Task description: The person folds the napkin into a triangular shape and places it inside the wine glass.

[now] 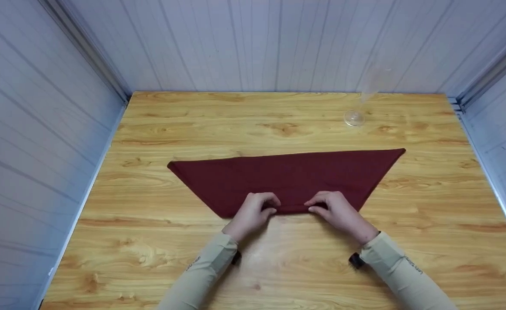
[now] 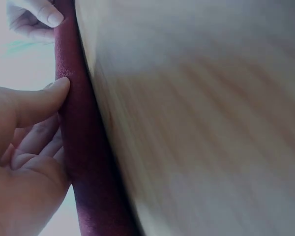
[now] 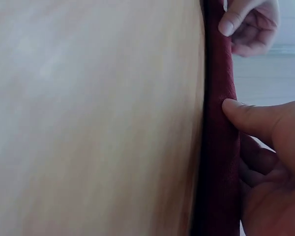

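Note:
A dark red cloth [image 1: 279,172] lies on the table in a trapezoid, its long straight edge at the back and its short edge toward the person. That near edge is turned over into a narrow fold. My left hand [image 1: 255,211] pinches the fold left of its middle, thumb in front and fingers behind, as the left wrist view shows on the cloth [image 2: 86,132]. On the other side my right hand [image 1: 332,211] grips the same fold, its thumb pressed on the cloth [image 3: 221,162] in the right wrist view. A short stretch of fold shows between both hands.
Toward the back right of the wooden table [image 1: 149,254] stands a clear stemmed glass [image 1: 354,118], its bowl faint against the wall. White panelled walls [image 1: 257,47] rise behind the table and on both sides.

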`<state>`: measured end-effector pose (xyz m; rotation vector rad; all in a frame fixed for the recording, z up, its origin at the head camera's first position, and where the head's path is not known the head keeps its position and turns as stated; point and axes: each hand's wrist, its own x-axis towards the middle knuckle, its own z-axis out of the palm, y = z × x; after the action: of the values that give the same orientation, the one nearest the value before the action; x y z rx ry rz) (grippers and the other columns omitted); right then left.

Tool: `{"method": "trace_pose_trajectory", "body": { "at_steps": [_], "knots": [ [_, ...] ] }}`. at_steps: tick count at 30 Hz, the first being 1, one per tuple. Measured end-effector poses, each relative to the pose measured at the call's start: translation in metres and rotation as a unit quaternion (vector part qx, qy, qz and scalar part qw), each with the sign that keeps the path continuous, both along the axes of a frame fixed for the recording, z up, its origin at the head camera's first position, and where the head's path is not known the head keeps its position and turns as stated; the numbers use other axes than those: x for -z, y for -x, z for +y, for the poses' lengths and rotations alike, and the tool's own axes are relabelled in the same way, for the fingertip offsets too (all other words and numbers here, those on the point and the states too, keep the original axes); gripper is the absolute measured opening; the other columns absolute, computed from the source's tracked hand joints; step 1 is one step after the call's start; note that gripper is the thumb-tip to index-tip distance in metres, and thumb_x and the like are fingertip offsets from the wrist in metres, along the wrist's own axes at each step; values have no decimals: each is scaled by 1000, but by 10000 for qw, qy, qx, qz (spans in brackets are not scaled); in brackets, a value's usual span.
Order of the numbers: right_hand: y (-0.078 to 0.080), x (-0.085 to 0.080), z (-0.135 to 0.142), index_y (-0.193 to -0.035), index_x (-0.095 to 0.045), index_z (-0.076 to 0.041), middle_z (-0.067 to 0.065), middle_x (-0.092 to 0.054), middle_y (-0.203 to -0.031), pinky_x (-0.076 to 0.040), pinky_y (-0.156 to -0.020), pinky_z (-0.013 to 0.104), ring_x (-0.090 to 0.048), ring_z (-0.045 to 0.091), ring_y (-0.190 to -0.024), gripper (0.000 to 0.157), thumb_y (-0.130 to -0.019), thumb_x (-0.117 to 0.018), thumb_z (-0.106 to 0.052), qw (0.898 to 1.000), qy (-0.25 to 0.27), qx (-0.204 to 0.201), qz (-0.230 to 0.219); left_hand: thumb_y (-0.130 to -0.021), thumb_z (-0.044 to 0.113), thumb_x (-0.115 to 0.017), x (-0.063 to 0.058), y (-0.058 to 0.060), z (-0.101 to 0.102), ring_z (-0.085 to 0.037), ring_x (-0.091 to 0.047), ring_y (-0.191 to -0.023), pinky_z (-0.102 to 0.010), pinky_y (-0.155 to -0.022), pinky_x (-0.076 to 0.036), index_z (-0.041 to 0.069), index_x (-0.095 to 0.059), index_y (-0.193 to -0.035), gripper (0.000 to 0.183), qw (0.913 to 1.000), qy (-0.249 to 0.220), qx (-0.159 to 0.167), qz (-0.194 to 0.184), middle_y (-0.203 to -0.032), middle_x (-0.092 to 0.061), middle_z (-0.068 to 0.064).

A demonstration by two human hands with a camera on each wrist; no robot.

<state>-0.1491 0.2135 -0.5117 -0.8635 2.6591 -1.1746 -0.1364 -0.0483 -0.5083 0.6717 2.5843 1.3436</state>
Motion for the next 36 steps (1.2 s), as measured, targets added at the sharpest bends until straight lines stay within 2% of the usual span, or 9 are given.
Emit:
{"method": "trace_pose_trajectory", "body": {
  "at_steps": [8,15,19,21,24,28,32,36],
  "knots": [
    [4,1,0,-99,-75,-8,0,-68,-93,-52,-78,30,-62,14,-89,13,-89,-66,-4,9997,107,159,-172,-88,-2,-65,-1,3,-5,-9,-62,-94,-25,-83,-50,10,-72,-94,15,9986,-198,-283,-412,-93,-70,1],
    [4,-1,-7,-90,-76,-10,-3,-64,-86,-51,-75,30,-60,12,-84,9,-86,-71,-4,9969,27,776,-135,-89,-8,-60,-4,4,-4,-13,-61,-93,-28,-82,-50,7,-70,-96,20,9956,-485,-455,-664,-94,-68,-2],
    [3,-1,-10,-81,-73,-12,-6,-60,-83,-51,-72,28,-59,10,-79,10,-82,-75,-2,9945,140,1040,50,-87,-14,-57,-2,4,-2,-16,-62,-91,-27,-79,-51,5,-66,-96,22,9929,-713,-598,-744,-95,-66,-5],
    [3,0,-11,-80,-71,-12,-6,-59,-82,-51,-68,26,-58,9,-76,12,-80,-76,-1,9943,184,1041,171,-86,-15,-58,0,4,-1,-16,-62,-90,-26,-79,-51,4,-65,-95,23,9923,-751,-735,-662,-94,-65,-5],
    [2,1,-12,-81,-69,-12,-6,-60,-81,-50,-63,25,-56,8,-72,14,-80,-75,0,9947,183,972,290,-82,-17,-62,3,2,0,-16,-61,-87,-27,-76,-51,5,-64,-93,24,9925,-751,-906,-347,-92,-63,-6],
    [0,0,-12,-85,-70,-11,-6,-61,-81,-49,-60,25,-55,7,-69,14,-81,-75,1,9947,168,989,225,-78,-20,-64,6,1,1,-17,-57,-81,-29,-71,-50,5,-63,-90,28,9927,-726,-955,115,-87,-60,-7],
    [-3,-1,-11,-88,-71,-12,-6,-64,-84,-50,-63,26,-57,6,-72,13,-82,-75,-2,9952,10,953,219,-77,-22,-62,5,1,2,-16,-58,-76,-26,-66,-50,3,-63,-88,27,9935,-722,-867,155,-84,-62,-7],
    [-5,-1,-7,-90,-73,-13,-8,-65,-87,-51,-66,27,-59,6,-77,11,-83,-74,-5,9960,-195,806,322,-80,-20,-60,3,0,2,-14,-61,-78,-25,-68,-51,3,-65,-88,26,9959,-562,-685,154,-84,-65,-6]
  ]
}}
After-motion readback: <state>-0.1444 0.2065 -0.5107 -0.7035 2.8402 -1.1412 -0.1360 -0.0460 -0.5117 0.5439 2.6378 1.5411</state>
